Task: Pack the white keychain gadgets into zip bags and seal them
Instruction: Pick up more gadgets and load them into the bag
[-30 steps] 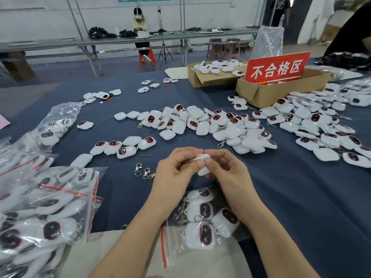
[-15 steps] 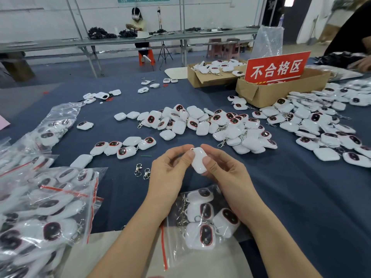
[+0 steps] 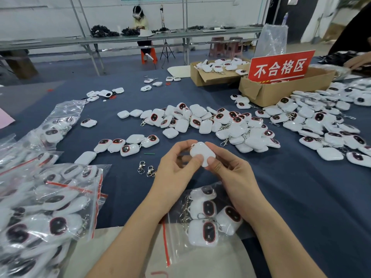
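While loose stock covers the blue cloth (image 3: 301, 197), a worker's left hand (image 3: 176, 167) and right hand (image 3: 230, 173) pinch a single white gadget (image 3: 201, 152) between thumbs and fingertips, just above the table at the centre of the frame. It reads as a check of one piece ahead of bagging. The plain white back faces the camera, a rounded square shell with a small loop at its upper left corner; its dark, red-rimmed face is turned away. Whether a clasp hangs from the loop cannot be told. Below the wrists, at lower centre, lies a clear zip bag (image 3: 174, 237) holding several gadgets, its red strip (image 3: 165, 243) running along the left edge; whether that strip is pressed closed is unclear. The next move likely calls for one hand to let go and part the bag's mouth while the other slides the piece in, then for fingers to run along the strip. Filled bags (image 3: 50, 207) crowd the lower left. The unpacked pile (image 3: 210, 125) lies across mid-frame, with two loose clasps (image 3: 146, 169) just left of the hands.
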